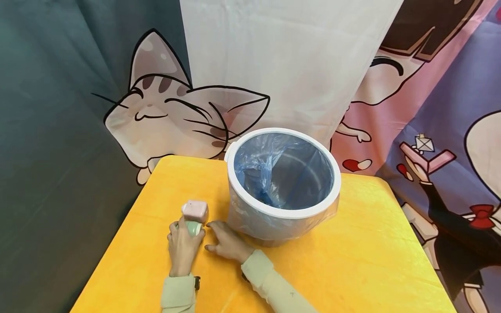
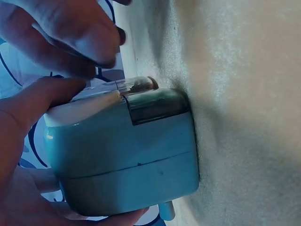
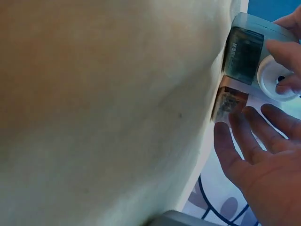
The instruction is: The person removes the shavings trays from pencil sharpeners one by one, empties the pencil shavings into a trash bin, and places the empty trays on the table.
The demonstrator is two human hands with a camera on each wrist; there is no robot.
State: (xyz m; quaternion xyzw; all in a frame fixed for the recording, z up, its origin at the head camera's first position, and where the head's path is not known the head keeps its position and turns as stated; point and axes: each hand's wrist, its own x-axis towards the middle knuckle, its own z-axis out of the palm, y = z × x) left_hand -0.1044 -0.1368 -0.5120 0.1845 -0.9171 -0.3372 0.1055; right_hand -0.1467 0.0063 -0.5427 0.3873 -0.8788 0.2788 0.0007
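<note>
On the left of the yellow table, my left hand (image 1: 182, 247) grips a green pencil sharpener (image 1: 193, 228). The left wrist view shows the sharpener's (image 2: 127, 155) rounded body, dark translucent drawer and a small stub at its lower edge. Its white round front with a dark hole faces the right wrist camera. Just beyond it sits a pink pencil sharpener (image 1: 197, 210), whose see-through drawer (image 3: 230, 101) appears to have bits inside. My right hand (image 1: 228, 243) is close to both sharpeners, fingers spread and extended, holding nothing. Whether its fingertips touch the pink one I cannot tell.
A large round bin (image 1: 282, 213) with a white rim, lined with a clear bluish plastic bag (image 1: 250, 174), stands right of the sharpeners, close to my right forearm. The yellow table (image 1: 364, 252) ends at the back against a printed cloth backdrop (image 1: 282, 56).
</note>
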